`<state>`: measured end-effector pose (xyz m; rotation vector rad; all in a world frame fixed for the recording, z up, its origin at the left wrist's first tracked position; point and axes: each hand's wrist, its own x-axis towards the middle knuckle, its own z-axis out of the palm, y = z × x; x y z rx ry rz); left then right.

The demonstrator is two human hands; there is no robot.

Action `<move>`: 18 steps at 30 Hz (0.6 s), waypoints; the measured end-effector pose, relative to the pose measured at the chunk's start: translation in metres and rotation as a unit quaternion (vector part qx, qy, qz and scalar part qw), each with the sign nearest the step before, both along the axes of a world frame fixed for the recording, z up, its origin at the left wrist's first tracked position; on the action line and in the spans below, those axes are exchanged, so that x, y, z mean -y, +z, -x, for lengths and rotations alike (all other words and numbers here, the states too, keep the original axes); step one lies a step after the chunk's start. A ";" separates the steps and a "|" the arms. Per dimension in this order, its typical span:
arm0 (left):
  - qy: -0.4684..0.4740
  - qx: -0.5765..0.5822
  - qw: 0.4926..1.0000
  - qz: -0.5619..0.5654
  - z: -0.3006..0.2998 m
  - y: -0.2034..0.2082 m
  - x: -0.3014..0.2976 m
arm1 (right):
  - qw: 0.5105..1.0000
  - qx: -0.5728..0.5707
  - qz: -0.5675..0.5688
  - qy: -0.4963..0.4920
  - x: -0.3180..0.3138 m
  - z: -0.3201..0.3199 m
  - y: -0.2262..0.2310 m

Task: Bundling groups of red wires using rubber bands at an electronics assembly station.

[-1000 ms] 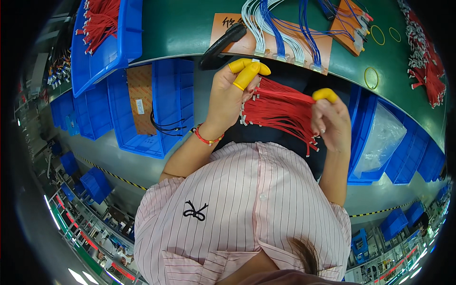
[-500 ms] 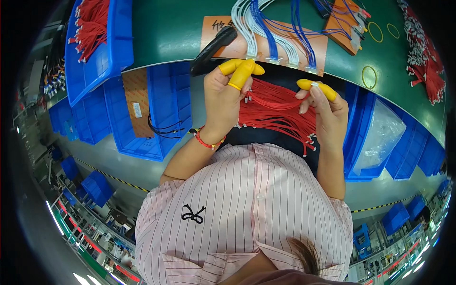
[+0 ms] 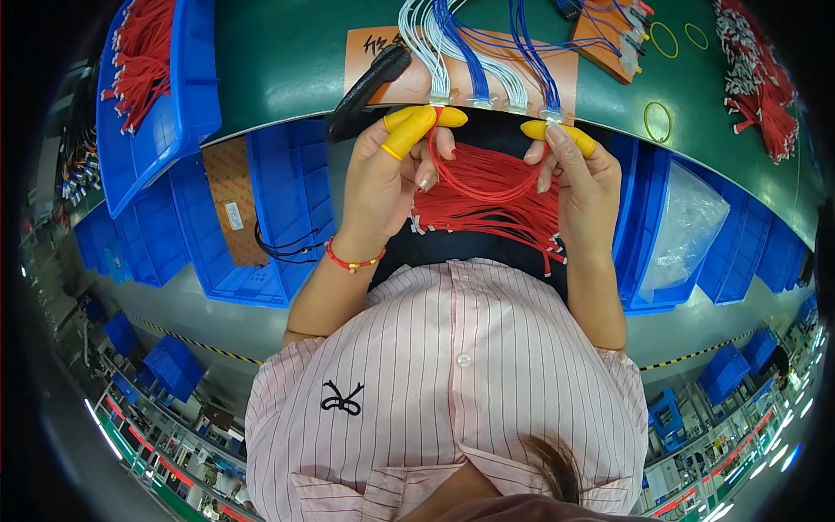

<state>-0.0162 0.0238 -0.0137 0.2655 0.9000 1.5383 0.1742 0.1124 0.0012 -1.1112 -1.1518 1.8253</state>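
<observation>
My left hand (image 3: 376, 190), with yellow finger cots on its fingertips, pinches one end of a red cable (image 3: 489, 200) just below the leftmost clear connector (image 3: 440, 101) on a tan board (image 3: 374, 54). My right hand (image 3: 593, 187), also wearing yellow cots, closes on the cable's other end beneath the rightmost connector (image 3: 551, 115). Between both hands the cable sags in a loop. White wires (image 3: 421, 39) and blue wires (image 3: 524, 43) run from the board's connectors. Whether the cable ends sit inside the connectors is hidden by my fingers. Below lies a pile of red cables (image 3: 470, 222) with white ends.
A black-handled tool (image 3: 370, 91) lies across the board's left edge. Blue bins (image 3: 202, 96) flank me, one holding red cables. On the green table (image 3: 278, 61) are an orange block (image 3: 600, 43), yellow rings (image 3: 658, 122) and more red cables (image 3: 765, 96).
Both hands have come up to the connectors at the board's edge. The red cable now hangs as a distinct loop between them. The whole view has shifted slightly.
</observation>
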 end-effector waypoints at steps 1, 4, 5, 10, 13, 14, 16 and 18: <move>0.009 -0.005 1.000 -0.008 0.000 -0.002 0.000 | 1.000 -0.004 0.010 -0.003 0.000 0.001 0.002; 0.027 -0.005 0.999 -0.023 -0.002 -0.009 -0.002 | 0.999 -0.025 0.042 -0.013 0.001 0.003 0.004; 0.026 0.002 0.999 -0.021 -0.003 -0.010 -0.002 | 0.998 -0.034 0.055 -0.017 0.001 0.003 0.003; 0.005 -0.017 1.000 -0.008 0.001 -0.013 -0.002 | 0.993 -0.068 0.088 -0.048 0.004 0.006 0.000; -0.015 -0.099 0.995 0.001 0.006 -0.013 -0.001 | 0.988 -0.096 0.108 -0.059 0.006 0.008 -0.002; -0.021 -0.129 0.991 0.002 0.007 -0.012 -0.002 | 0.986 -0.108 0.112 -0.060 0.006 0.008 -0.002; -0.029 -0.163 0.986 -0.002 0.008 -0.008 -0.003 | 0.987 -0.104 0.123 -0.019 -0.002 0.001 -0.005; -0.031 -0.173 0.984 -0.013 0.006 -0.004 -0.006 | 0.990 -0.084 0.114 0.002 -0.004 -0.001 -0.005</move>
